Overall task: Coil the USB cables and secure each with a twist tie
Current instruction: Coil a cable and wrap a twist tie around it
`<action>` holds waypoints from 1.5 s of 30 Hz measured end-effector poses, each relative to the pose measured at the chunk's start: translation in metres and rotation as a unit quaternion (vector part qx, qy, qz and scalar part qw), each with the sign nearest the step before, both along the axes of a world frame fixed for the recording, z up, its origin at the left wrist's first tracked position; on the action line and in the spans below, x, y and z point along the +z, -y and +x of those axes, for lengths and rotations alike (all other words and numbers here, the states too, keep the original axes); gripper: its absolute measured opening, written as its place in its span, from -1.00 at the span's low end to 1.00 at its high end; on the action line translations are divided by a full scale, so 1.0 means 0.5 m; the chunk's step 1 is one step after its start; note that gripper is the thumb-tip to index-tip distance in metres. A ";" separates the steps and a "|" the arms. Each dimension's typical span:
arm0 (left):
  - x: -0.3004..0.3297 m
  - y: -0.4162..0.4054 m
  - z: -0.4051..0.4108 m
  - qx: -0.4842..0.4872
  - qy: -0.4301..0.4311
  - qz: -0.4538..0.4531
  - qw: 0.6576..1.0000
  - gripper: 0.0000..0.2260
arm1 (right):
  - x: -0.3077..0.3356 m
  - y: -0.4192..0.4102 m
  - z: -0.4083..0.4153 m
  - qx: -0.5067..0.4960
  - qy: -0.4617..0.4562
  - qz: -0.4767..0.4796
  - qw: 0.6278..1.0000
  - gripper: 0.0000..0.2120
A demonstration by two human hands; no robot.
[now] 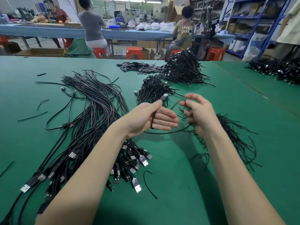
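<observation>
Over the green table, left hand pinches a USB cable — right hand curls round its loop; "UNKN OWN" shirt behind.

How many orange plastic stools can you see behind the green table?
4 orange plastic stools: far left, centre, one partly hidden under a seated person, and right. More may be hidden behind the green table.

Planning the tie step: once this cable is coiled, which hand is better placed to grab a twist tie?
Probably right. The right hand hovers just over the twist tie pile; the left hand pinches the cable.
</observation>
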State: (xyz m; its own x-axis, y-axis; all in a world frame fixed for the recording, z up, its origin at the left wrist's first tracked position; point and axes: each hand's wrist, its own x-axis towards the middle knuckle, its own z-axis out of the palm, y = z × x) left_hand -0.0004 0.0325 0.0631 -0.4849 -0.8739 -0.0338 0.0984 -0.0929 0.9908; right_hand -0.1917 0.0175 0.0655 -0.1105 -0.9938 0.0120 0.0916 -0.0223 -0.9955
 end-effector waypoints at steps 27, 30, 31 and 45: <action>0.008 -0.004 0.017 -0.051 0.007 0.007 0.999 -0.55 | -0.007 -0.011 -0.007 0.202 0.135 0.165 0.956 -0.93; -0.003 0.003 -0.012 0.047 0.147 -0.054 0.986 -0.57 | 0.029 -0.015 0.012 0.176 0.074 0.077 0.979 -0.99; -0.006 0.005 -0.021 0.088 0.155 -0.076 0.981 -0.59 | 0.038 -0.020 0.023 0.186 0.062 0.044 0.980 -0.95; 0.029 0.008 0.013 0.087 -0.371 0.062 0.923 -0.54 | -0.060 -0.048 0.023 0.490 -0.053 0.215 0.843 -0.72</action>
State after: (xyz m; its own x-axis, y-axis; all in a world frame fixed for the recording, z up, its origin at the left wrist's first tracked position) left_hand 0.0061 0.0288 0.0774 -0.2675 -0.9526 0.1450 0.7690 -0.1205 0.6278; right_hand -0.1800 0.0416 0.0354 0.7451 -0.5225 -0.4145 -0.2333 0.3780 -0.8959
